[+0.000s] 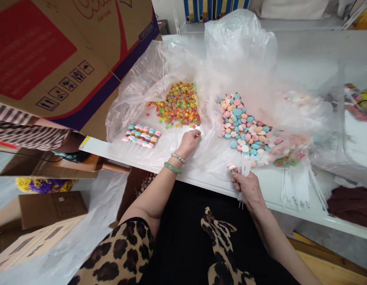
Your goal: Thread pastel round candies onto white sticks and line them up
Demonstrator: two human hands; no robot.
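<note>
My right hand [247,186] is closed around a bundle of white plastic sticks [245,164]. Beside its thumb a pink-and-white candy [231,166] shows, seemingly on one of the sticks. My left hand [189,143], with a green bangle and a beaded bracelet at the wrist, hovers just in front of a heap of small coloured rings [181,105]. Its fingers are curled together, and whatever they pinch is hidden. A pile of pastel, pebble-shaped candies [245,126] lies in plastic beyond my right hand. To the left, several assembled candy sticks [141,135] lie side by side in a group.
Clear plastic bags [239,51] spread over the white table [308,43]. More white sticks [296,188] and a dark brown cloth [351,206] lie at the right front. A large cardboard box [91,35] stands at the left. Another person's striped sleeve [29,132] shows beneath it.
</note>
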